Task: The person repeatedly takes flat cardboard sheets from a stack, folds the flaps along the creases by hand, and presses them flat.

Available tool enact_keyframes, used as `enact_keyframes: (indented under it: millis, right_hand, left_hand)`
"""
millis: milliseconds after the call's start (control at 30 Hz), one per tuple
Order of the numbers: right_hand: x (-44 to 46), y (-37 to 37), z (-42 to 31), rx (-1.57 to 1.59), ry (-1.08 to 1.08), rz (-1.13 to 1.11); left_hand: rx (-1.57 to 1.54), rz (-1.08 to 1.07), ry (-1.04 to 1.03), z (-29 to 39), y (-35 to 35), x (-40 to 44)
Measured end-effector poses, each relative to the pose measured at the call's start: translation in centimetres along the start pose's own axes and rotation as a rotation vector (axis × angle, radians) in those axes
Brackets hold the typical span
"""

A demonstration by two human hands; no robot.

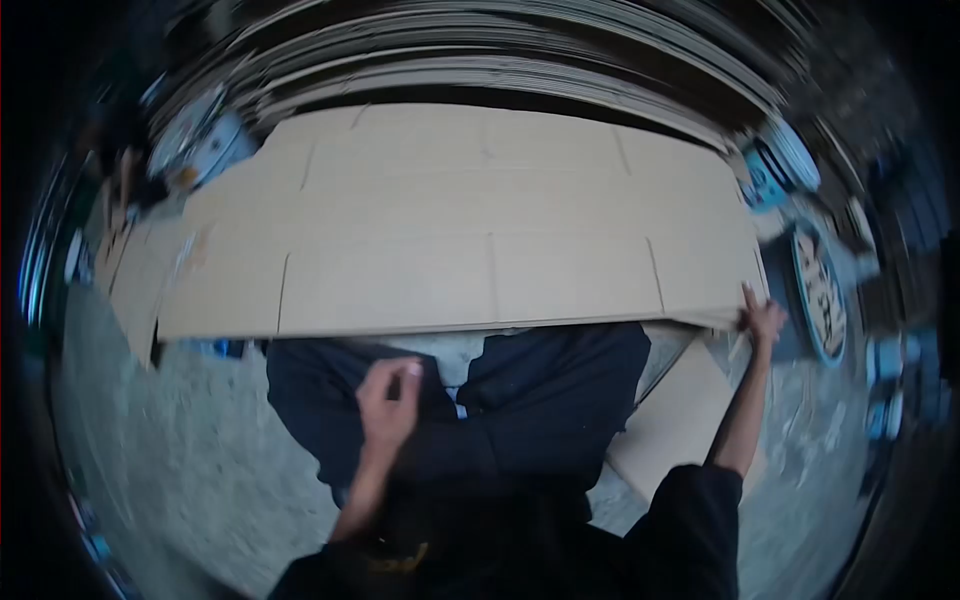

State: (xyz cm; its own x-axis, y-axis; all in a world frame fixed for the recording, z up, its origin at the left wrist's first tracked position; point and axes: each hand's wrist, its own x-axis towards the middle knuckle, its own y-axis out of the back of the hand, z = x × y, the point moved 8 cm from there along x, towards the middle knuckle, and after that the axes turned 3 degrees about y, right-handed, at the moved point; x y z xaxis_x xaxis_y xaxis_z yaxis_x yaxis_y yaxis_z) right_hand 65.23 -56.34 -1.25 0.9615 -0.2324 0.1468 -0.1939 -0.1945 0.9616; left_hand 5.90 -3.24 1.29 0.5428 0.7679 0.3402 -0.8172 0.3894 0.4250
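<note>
the flat cardboard sheet (400, 215) spans the middle of the frame, its lower edge above the person's dark trousers (560, 390). short slots and crease lines mark its surface. the right hand (765, 318) is at the sheet's lower right corner, one finger extended along the edge; whether the grip is closed cannot be determined. the left hand (390, 395) is blurred and raised over the lap, apart from the sheet, fingers curled toward the thumb; whether it holds anything cannot be determined. a smaller cardboard piece (675, 430) lies at lower right. the grey floor (200, 430) is scuffed and extends along both sides. a stack of cardboard (500, 70) fills the top of the frame. an oval basin (843, 345) containing pale pieces (818, 285) stands at right, below a blue container (765, 180). a pale bucket (215, 145) stands at upper left.
</note>
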Motion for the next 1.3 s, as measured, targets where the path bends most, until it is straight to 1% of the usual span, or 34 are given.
enact_keyframes:
  millis: [67,100,133,167,200,233,267,300,367,400,433,500,533,567,600,633,667,700,767,833,900,933,1033,1100,1200,1300]
  right_hand:
    - [2.6,1.3,0.5,-0.048,0.069,0.012]
    - [2.6,3.6,0.3,-0.059,0.075,0.119]
    - [3.0,6.2,-0.2,-0.096,0.108,0.215]
    - [4.6,8.6,-0.3,-0.096,0.253,0.336]
    - [1.3,13.3,-3.0,0.001,0.315,0.48]
    - [-2.1,17.7,-6.1,0.046,0.413,0.576]
    - [-5.5,21.3,-8.9,0.098,0.508,0.677]
    - [-9.1,24.2,-11.7,0.211,0.594,0.717]
    - [-16.6,28.0,-16.8,0.429,0.756,0.786]
    - [-19.2,27.9,-18.7,0.634,0.833,0.725]
    - [-21.7,27.7,-20.2,0.837,0.902,0.661]
    - [-27.2,25.2,-24.0,1.059,1.004,0.46]
    - [-30.8,24.5,-26.8,0.92,1.081,0.371]
    - [-33.7,22.2,-29.4,1.189,1.123,0.077]
    - [-36.4,20.4,-31.3,1.105,1.249,-0.007]
    - [-38.7,18.7,-32.8,1.012,1.298,-0.04]
    - [-40.2,15.6,-34.3,0.855,1.304,-0.237]
    - [-41.1,12.3,-35.3,0.694,1.297,-0.428]
    - [-39.8,5.9,-37.0,0.497,1.119,-0.675]
    - [-38.1,6.2,-37.8,0.603,1.082,-0.38]
    - [-37.9,3.7,-38.1,0.488,1.126,-0.115]
    - [-38.2,3.8,-38.1,0.424,1.149,0.018]
    - [-38.6,3.2,-38.1,0.35,1.145,-0.14]
    - [-38.6,2.8,-37.7,0.327,1.149,-0.116]
    - [-38.6,2.7,-38.1,0.3,1.17,-0.112]
    - [-38.8,2.8,-38.5,0.292,1.182,-0.137]
  left_hand:
    - [0.065,0.177,0.026,-0.2,4.4,0.2]
    - [0.085,0.271,0.02,-0.7,6.6,0.4]
    - [0.158,0.319,0.012,-0.6,8.8,1.1]
    - [0.183,0.359,0.034,-1.0,10.9,1.9]
    - [0.258,0.421,0.011,-1.1,12.6,2.7]
    - [0.33,0.437,0.002,-2.1,14.4,3.7]
    - [0.466,0.459,0.008,-2.8,15.6,4.5]
    - [0.605,0.473,0.013,-3.1,16.7,5.3]
    - [0.662,0.285,0.027,-5.7,16.9,7.0]
    - [0.686,0.188,0.033,-6.8,16.2,7.5]
    - [0.813,0.122,0.093,-7.2,14.7,7.4]
    - [0.85,0.104,0.084,-6.3,12.5,7.1]
    - [0.818,0.089,0.126,-6.0,11.8,7.0]
    - [0.825,0.089,0.114,-5.7,11.3,6.9]
    - [0.834,0.092,0.105,-5.6,10.9,6.7]
    - [0.844,0.098,0.101,-5.5,10.7,6.4]
    - [0.847,0.106,0.097,-5.2,10.6,6.2]
    - [0.839,0.096,0.102,-5.2,10.7,6.1]
    - [0.827,0.058,0.109,-5.3,11.0,6.1]
    - [0.835,0.051,0.102,-5.2,11.1,6.2]
    - [0.835,0.058,0.094,-5.4,11.0,6.0]
    - [0.835,0.066,0.089,-5.3,10.8,6.0]
    - [0.829,0.104,0.066,-5.6,10.6,5.9]
    - [0.821,0.14,0.039,-6.1,10.6,5.8]
    - [0.743,0.121,0.034,-6.7,11.7,6.1]
    - [0.677,0.273,0.149,-8.5,15.6,7.1]
